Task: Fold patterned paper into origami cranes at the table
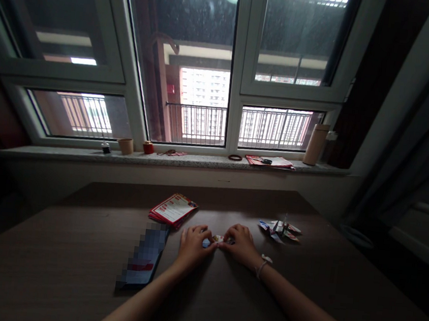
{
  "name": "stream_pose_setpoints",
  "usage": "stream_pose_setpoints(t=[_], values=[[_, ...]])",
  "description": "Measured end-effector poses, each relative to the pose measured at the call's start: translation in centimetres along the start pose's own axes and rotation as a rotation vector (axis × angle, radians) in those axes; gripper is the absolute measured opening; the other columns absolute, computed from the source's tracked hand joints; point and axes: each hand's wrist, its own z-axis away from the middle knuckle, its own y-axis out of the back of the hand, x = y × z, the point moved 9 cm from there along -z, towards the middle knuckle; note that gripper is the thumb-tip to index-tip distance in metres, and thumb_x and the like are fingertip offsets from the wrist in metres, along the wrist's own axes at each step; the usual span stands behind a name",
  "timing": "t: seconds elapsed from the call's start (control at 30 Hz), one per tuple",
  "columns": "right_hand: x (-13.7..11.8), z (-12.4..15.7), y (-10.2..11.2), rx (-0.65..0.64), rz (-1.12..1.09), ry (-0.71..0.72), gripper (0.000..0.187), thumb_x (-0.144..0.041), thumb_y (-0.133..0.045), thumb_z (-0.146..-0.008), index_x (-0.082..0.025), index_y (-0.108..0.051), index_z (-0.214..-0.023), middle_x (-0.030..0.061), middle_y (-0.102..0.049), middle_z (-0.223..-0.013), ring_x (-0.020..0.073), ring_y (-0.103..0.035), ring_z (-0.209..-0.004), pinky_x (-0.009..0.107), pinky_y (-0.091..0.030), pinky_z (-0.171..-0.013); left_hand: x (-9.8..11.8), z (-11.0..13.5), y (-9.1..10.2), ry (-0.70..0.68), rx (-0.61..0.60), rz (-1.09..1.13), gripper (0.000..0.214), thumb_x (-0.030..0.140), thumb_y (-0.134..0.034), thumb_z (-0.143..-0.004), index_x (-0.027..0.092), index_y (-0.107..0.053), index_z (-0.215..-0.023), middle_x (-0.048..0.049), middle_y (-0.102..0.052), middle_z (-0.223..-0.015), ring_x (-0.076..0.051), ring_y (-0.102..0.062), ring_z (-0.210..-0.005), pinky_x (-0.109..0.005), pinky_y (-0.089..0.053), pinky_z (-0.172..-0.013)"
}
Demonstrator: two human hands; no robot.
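Both of my hands rest low over the dark table, nearly meeting at the fingertips. Between them lies a small piece of printed paper (218,238), white with coloured patches; the fingers cover most of it. My left hand (194,245) has its fingers curled, pinching the paper's left side. From the other side, my right hand (243,245) pinches the right end, thumb and fingers pressed together. To the right of my right hand stand several folded paper pieces (279,230), white, blue and red. A stack of red-edged printed sheets (174,209) sits beyond my left hand.
A phone (146,258), partly pixelated, lies left of my left forearm on the brown table (55,246). Along the stone windowsill (199,162) stand a paper cup (125,145), a red jar (148,147), scissors (266,161) on papers, and a tan bottle (316,144).
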Motion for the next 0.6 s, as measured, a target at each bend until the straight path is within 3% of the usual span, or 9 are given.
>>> stream_pose_setpoints(t=[0.6], values=[[1.1,-0.6,-0.7,-0.093,-0.06,-0.03,0.011,-0.031,-0.074,-0.072,-0.028,-0.075,-0.082,0.0021,-0.061,-0.109,0.0231,-0.047,-0.113,0.031,-0.032,-0.098,0.0,0.1,0.1,0.003,-0.002,0.007,0.015,0.043,-0.067,-0.079,0.031,-0.072,-0.087,-0.001,-0.06,-0.13,-0.027,-0.045,-0.126,-0.055,-0.021,-0.111]])
